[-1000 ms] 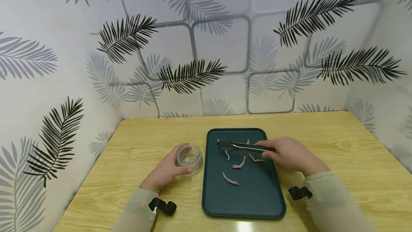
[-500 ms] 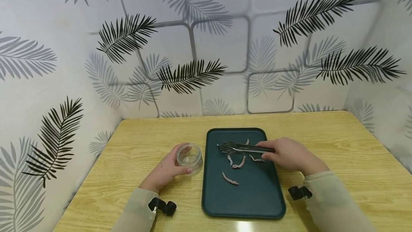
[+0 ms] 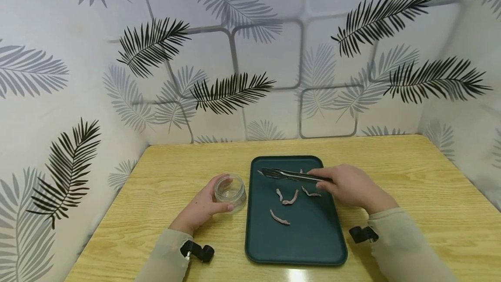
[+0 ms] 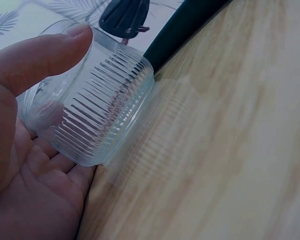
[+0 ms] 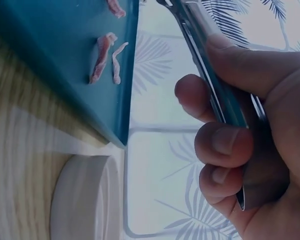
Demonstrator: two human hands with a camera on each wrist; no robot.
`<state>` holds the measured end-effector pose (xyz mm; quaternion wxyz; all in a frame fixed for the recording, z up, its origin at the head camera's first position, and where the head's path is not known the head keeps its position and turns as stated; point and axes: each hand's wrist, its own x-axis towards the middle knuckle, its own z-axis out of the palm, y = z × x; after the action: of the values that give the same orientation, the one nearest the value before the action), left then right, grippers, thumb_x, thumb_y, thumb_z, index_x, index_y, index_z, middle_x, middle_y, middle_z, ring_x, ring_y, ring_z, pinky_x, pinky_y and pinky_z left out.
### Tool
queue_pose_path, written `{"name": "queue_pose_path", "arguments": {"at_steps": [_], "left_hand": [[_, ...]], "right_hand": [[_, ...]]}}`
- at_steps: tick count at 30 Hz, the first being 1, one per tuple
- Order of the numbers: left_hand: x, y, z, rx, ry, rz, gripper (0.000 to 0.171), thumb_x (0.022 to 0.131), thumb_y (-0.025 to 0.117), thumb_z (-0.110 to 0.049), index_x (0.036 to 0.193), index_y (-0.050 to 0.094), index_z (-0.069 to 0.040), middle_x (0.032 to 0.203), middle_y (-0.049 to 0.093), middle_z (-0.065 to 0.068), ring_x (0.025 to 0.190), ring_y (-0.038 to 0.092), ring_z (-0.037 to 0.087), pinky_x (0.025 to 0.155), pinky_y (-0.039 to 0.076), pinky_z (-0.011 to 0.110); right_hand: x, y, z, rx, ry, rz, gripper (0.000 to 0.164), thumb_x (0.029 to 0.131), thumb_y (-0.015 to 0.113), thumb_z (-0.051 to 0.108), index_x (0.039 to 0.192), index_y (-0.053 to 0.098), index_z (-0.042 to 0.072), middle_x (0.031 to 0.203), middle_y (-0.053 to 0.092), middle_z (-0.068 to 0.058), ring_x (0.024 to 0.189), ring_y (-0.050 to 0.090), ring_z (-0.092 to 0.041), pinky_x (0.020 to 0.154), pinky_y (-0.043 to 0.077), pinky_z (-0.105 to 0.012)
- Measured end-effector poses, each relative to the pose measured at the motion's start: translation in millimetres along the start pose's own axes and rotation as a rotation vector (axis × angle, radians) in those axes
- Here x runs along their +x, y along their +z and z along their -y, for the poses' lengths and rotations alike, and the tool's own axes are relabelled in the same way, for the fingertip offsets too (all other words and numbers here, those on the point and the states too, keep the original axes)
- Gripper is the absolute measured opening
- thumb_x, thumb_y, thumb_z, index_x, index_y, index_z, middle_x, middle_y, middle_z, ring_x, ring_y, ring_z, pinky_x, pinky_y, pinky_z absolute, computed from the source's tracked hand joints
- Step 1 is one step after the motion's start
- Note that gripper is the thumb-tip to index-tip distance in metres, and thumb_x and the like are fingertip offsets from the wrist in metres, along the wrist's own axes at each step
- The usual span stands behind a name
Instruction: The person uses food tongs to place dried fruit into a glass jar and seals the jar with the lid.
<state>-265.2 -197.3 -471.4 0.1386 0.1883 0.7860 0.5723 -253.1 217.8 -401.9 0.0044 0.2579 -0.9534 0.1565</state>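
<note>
My left hand (image 3: pixel 201 208) holds a small clear glass jar (image 3: pixel 230 194) on the table, left of the dark green tray (image 3: pixel 297 243). Ribbed sides of the jar show in the left wrist view, with the thumb across it. My right hand (image 3: pixel 349 186) grips metal tongs (image 3: pixel 293 175) with dark slotted heads over the far part of the tray. Pale strip ends show near the tong tips; whether one is pinched I cannot tell. Several shrivelled pinkish strips lie on the tray, among them a curved strip (image 3: pixel 291 198) and a front strip (image 3: pixel 279 218).
A white round-rimmed object (image 5: pixel 85 200) stands beside the tray in the right wrist view; the head view does not show it. The wood-grain table (image 3: pixel 188 160) meets a leaf-patterned wall covering (image 3: pixel 270 112) behind. Black camera mounts sit at both wrists.
The tong heads spread half a second ago and now lie closer together, slightly farther back and left. A small strip shifted right and down early on. The left hand and jar stay put.
</note>
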Motion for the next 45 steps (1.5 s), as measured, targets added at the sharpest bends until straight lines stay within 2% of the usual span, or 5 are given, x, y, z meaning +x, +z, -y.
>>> {"name": "queue_pose_path", "arguments": {"at_steps": [9, 18, 30, 35, 45], "left_hand": [[1.3, -1.4, 0.9, -0.004, -0.003, 0.002, 0.085, 0.088, 0.081, -0.017, 0.156, 0.031, -0.02, 0.158, 0.037, 0.008, 0.133, 0.049, 0.028, 0.105, 0.039, 0.044], [2.3, -1.8, -1.0, -0.004, -0.008, -0.003, 0.087, 0.087, 0.082, -0.015, 0.157, 0.031, -0.019, 0.158, 0.038, 0.008, 0.133, 0.048, 0.028, 0.106, 0.038, 0.044], [2.5, -1.0, -1.8, -0.015, -0.029, -0.024, 0.09, 0.085, 0.082, -0.012, 0.158, 0.029, -0.018, 0.155, 0.04, 0.01, 0.129, 0.052, 0.029, 0.103, 0.041, 0.04], [3.1, 0.4, -3.5, 0.004, -0.02, -0.032, 0.089, 0.084, 0.082, -0.01, 0.157, 0.031, -0.018, 0.15, 0.044, 0.008, 0.125, 0.055, 0.027, 0.102, 0.042, 0.04], [2.7, 2.1, 1.9, 0.005, 0.0, -0.026, 0.087, 0.084, 0.083, -0.012, 0.155, 0.034, -0.019, 0.157, 0.04, 0.009, 0.14, 0.043, 0.028, 0.107, 0.036, 0.041]], "right_hand": [[-0.1, -4.2, 17.2, 0.018, -0.064, -0.063, 0.046, 0.099, 0.066, 0.033, 0.143, 0.061, 0.023, 0.112, 0.073, -0.001, 0.076, 0.057, -0.008, 0.071, 0.046, -0.037], [3.9, 0.4, 46.9, -0.029, -0.194, -0.209, 0.045, 0.096, 0.071, 0.03, 0.14, 0.064, 0.023, 0.104, 0.072, 0.008, 0.069, 0.054, -0.001, 0.064, 0.046, -0.03], [9.4, 15.0, 64.6, -0.035, -0.249, -0.211, 0.044, 0.095, 0.071, 0.032, 0.138, 0.065, 0.027, 0.09, 0.07, 0.014, 0.064, 0.053, 0.002, 0.051, 0.038, -0.024], [8.8, 14.1, 63.6, -0.023, -0.252, -0.191, 0.046, 0.096, 0.07, 0.033, 0.141, 0.063, 0.025, 0.079, 0.059, 0.022, 0.065, 0.05, 0.004, 0.06, 0.045, -0.027], [6.2, 6.0, 47.5, 0.044, -0.156, -0.122, 0.048, 0.098, 0.068, 0.033, 0.144, 0.059, 0.024, 0.079, 0.054, 0.02, 0.063, 0.046, -0.002, 0.063, 0.042, -0.03]]}}
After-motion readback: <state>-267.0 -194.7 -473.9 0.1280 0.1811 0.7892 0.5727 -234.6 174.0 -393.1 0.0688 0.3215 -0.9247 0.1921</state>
